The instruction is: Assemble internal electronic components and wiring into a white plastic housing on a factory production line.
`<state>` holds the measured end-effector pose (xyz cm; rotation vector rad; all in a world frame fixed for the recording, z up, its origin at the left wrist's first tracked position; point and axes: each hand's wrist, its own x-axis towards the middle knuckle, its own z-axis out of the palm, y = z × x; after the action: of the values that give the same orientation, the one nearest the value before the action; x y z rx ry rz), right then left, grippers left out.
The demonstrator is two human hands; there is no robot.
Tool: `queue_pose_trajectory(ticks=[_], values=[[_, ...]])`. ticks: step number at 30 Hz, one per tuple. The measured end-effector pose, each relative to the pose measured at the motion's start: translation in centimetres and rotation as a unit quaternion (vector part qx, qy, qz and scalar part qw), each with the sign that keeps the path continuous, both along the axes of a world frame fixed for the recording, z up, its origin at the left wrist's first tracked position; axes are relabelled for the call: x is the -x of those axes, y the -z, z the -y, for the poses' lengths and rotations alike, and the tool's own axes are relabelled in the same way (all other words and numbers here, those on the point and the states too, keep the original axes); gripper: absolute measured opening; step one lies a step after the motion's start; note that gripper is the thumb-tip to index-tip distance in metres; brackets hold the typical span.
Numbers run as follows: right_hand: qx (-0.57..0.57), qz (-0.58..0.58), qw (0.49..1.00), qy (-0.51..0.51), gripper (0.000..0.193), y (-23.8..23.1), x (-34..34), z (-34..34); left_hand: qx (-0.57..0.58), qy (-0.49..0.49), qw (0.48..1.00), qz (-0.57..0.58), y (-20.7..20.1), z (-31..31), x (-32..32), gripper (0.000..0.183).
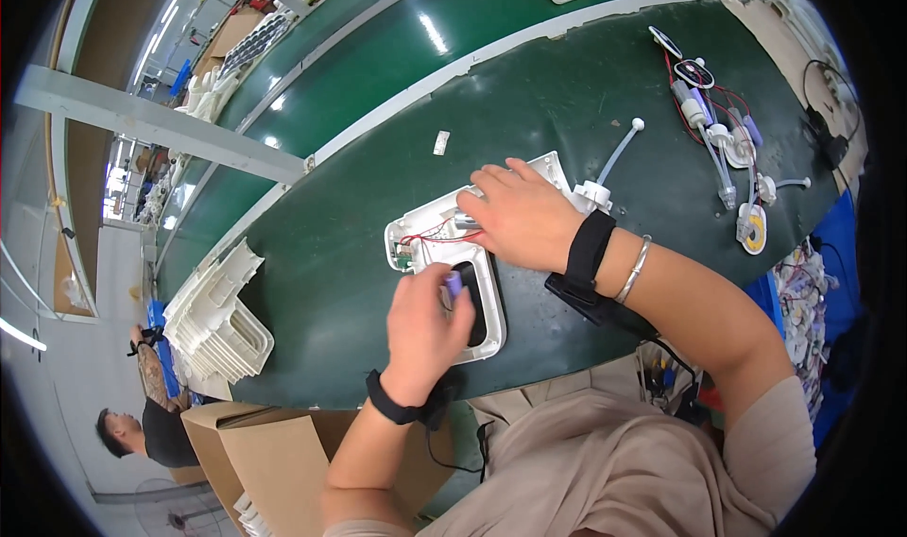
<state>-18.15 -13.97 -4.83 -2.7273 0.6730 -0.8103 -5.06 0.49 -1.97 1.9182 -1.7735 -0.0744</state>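
Observation:
A white plastic housing half (489,348) with a looped handle lies on the bench in front of me, its hollow side up. Thin red wires and a small green circuit board (404,254) sit inside it. My left hand (423,324) is closed on a purple cylindrical battery (453,283) over the handle. The fingers of my right hand (524,214) curl over the housing's upper part, around a small silver motor (464,221) that they partly hide. Just past that hand, a white round fitting (592,195) carries a clear tube (619,150).
Wired pump assemblies (720,136) with tubes and purple batteries lie at the right. Stacked white shells (222,315) stand at left, above a cardboard box (274,452). A small white piece (441,143) lies beyond the housing. A green conveyor (378,74) runs behind; a person (170,428) is at far left.

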Motion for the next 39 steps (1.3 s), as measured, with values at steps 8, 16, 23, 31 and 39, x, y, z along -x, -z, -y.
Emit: queue_pose_trajectory(ticks=[8,16,23,31,39], values=[[0.03,-0.054,0.994,-0.095,0.03,-4.6,-2.6,-2.7,0.003,-0.071,0.931,-0.357,-0.3,-1.8,-2.9,0.027],[0.097,-0.05,0.983,-0.148,0.007,-3.0,-6.0,-2.0,-0.044,-0.13,0.912,-0.388,-1.0,-2.1,-2.8,0.026],[0.091,-0.105,0.975,-0.175,0.008,-2.3,-5.7,-1.4,-0.11,-0.149,0.954,-0.234,-1.8,-2.3,-1.8,0.013],[0.074,-0.089,0.974,-0.195,0.008,-2.0,-5.5,-1.0,-0.071,-0.042,0.997,-0.009,-0.1,-2.5,-1.8,0.019],[0.099,-0.152,0.963,-0.198,0.008,-2.2,-6.1,-1.1,-0.052,0.0,0.995,0.081,1.2,-2.3,-1.9,0.034]])
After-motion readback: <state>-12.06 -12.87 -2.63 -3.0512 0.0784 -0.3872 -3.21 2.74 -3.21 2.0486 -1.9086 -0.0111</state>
